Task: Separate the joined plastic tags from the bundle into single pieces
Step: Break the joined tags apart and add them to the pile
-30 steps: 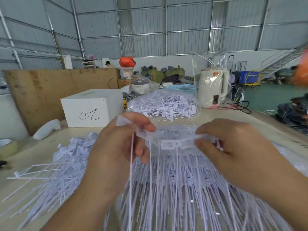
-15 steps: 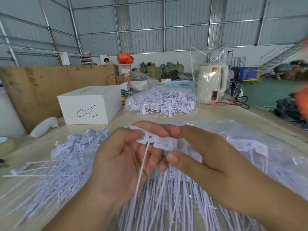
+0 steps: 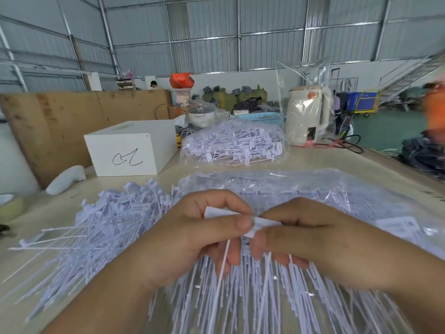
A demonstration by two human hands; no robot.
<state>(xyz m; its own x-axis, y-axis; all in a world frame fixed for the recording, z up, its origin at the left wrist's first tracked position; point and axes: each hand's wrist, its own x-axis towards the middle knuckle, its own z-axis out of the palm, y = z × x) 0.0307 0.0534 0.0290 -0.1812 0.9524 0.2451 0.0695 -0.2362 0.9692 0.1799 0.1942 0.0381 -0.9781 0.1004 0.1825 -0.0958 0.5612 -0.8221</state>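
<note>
Two hands are seen working at the middle of the counter (image 3: 313, 160), both pinching the white heads of a joined strip of plastic tags (image 3: 255, 225). The left hand (image 3: 192, 239) is closed on the strip's left end, thumb pressed over a tag head and fingers curled beneath; the right hand (image 3: 320, 244) is closed on the adjoining head, its fingertips touching those of the left. The thin tails of the held tags hang downward over the bundle (image 3: 252, 304), which is spread across the near edge of the counter below the hands. A heap of separated tags (image 3: 96, 227) is lying to the left, and a clear bag (image 3: 313, 189) of further tags is stretched out just behind the hands. A second filled bag (image 3: 236, 143) is set further back, near a cream kettle (image 3: 305, 116) wrapped in clear film. The step in hand is judged to be the snapping of one tag from its neighbour; a bend or twist at the joint between the two pinched heads would be called for next, after which the freed piece could be dropped on the left heap. Much of the bundle appears not yet divided. A hand-drawn black scrawl is carried on the white box (image 3: 130, 150); it cannot be read as letters. Print on a label inside the near bag is too blurred to be read.
</note>
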